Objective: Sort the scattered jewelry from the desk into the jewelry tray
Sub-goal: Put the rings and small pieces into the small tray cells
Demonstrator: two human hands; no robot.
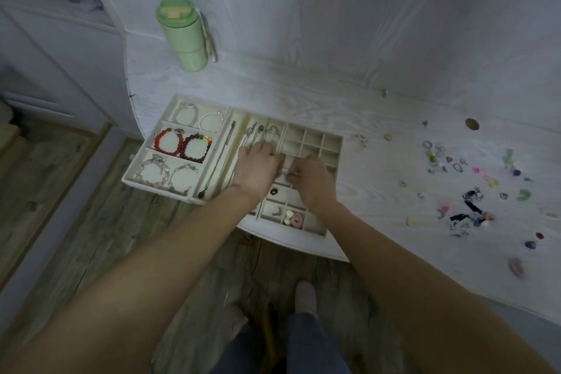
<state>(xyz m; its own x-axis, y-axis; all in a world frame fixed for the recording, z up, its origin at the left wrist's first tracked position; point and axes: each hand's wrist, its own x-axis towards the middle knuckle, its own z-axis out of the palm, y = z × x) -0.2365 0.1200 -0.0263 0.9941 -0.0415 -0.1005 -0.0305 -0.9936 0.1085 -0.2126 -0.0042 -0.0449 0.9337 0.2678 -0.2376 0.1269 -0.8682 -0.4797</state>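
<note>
A cream jewelry tray [332,140] lies on the white desk, with small square compartments on the right and long necklace slots in the middle. Beside it on the left, a second tray [168,114] holds several bracelets. Both hands are over the small compartments. My left hand [258,168] has its fingers curled down into the tray; what it holds is hidden. My right hand [309,177] pinches a small silvery piece [293,174] between the fingertips. Scattered jewelry [455,179], rings, beads and dark pieces, lies on the desk to the right.
A green bottle [183,35] stands at the back left by the wall. A brown round object [472,124] lies at the back right. The desk's curved front edge [303,241] runs just below the tray. My feet are on the wooden floor.
</note>
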